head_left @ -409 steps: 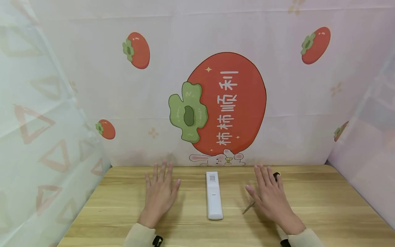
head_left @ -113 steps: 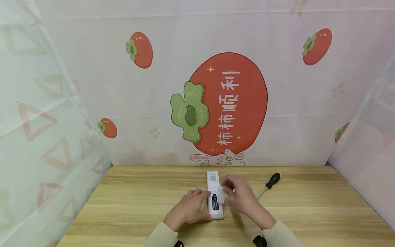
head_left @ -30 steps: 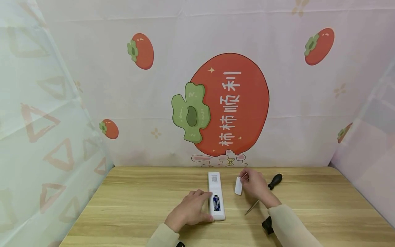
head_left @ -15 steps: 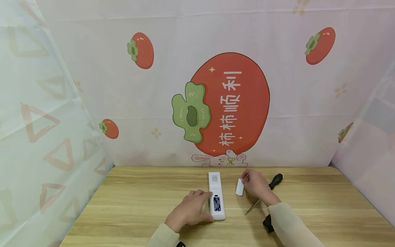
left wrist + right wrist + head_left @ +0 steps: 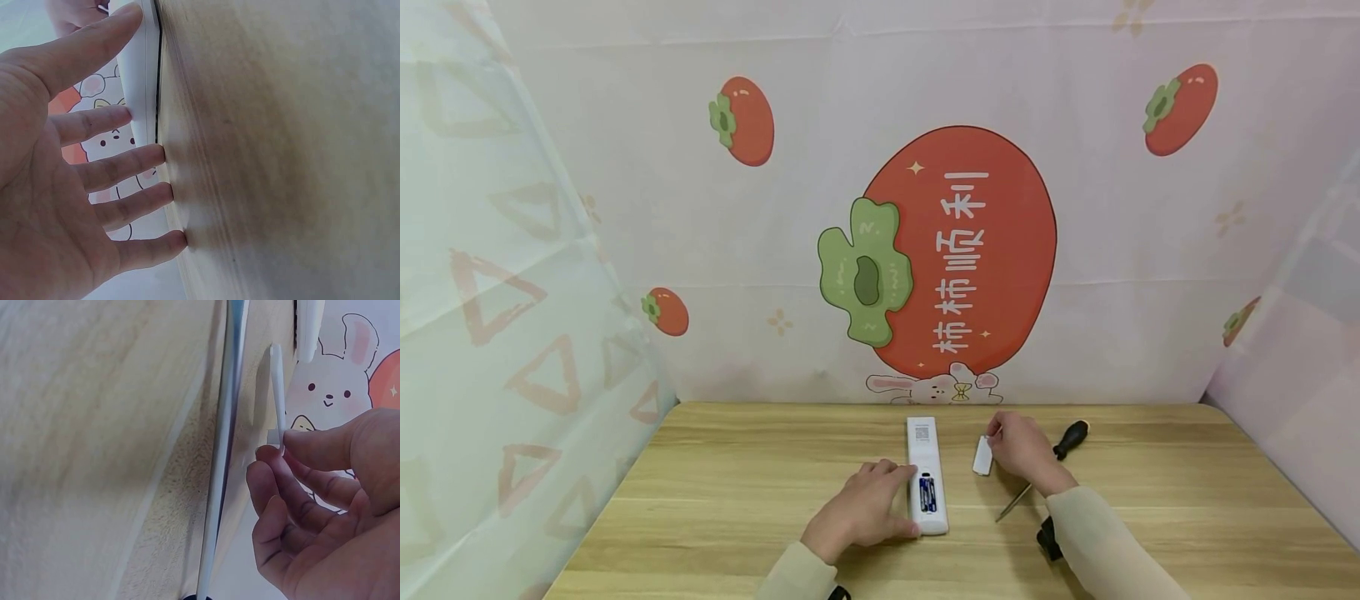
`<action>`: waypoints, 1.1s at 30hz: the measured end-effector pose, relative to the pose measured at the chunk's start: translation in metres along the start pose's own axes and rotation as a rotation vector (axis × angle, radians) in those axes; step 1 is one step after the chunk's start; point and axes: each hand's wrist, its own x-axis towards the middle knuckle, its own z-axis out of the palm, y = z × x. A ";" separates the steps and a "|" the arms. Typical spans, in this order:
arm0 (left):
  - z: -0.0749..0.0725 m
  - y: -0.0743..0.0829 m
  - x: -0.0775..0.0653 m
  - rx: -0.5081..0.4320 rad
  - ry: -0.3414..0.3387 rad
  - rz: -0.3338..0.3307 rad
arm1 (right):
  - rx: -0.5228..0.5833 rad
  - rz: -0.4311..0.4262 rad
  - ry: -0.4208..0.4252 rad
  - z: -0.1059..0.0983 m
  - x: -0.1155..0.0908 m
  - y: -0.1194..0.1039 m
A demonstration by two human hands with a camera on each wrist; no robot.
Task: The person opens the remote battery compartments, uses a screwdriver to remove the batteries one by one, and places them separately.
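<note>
A white remote control [image 5: 924, 457] lies back up on the wooden table, its battery compartment uncovered with two blue batteries [image 5: 928, 495] inside. My left hand [image 5: 867, 505] touches its left side; in the left wrist view the thumb and index fingertip meet the remote [image 5: 144, 75], while the other fingers extend with tips at the table surface. To the right of the remote, my right hand [image 5: 1024, 452] pinches one end of the white battery cover [image 5: 982, 457] between thumb and fingers. The right wrist view shows the cover [image 5: 278, 387] edge-on, low over the table.
Under and beside the right forearm lies a screwdriver with a black handle [image 5: 1072, 436]; its metal shaft [image 5: 219, 450] crosses the right wrist view. Behind the wooden table [image 5: 737, 467] hangs a cloth with printed persimmons, and further cloths hang at both sides.
Since several seconds ago the cover has come away from the remote and moved right with my right hand. In the last second the cover dips slightly; the left hand stays put.
</note>
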 end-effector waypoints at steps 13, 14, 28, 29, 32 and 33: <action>0.000 0.001 0.000 -0.013 -0.007 -0.011 | -0.019 0.036 -0.014 0.001 0.001 0.000; 0.001 0.001 0.000 -0.015 -0.008 -0.014 | -0.021 0.035 -0.013 0.001 0.001 0.001; 0.001 0.001 0.000 0.001 0.000 0.000 | -0.024 0.029 -0.008 -0.003 -0.003 0.002; 0.000 0.001 0.000 0.003 0.002 0.003 | -0.025 0.027 -0.006 -0.004 -0.003 0.002; -0.001 0.001 0.000 0.008 0.002 0.005 | -0.024 0.026 -0.009 -0.005 -0.004 0.001; -0.001 0.002 0.000 0.008 0.002 0.005 | -0.023 0.026 -0.012 -0.006 -0.004 0.001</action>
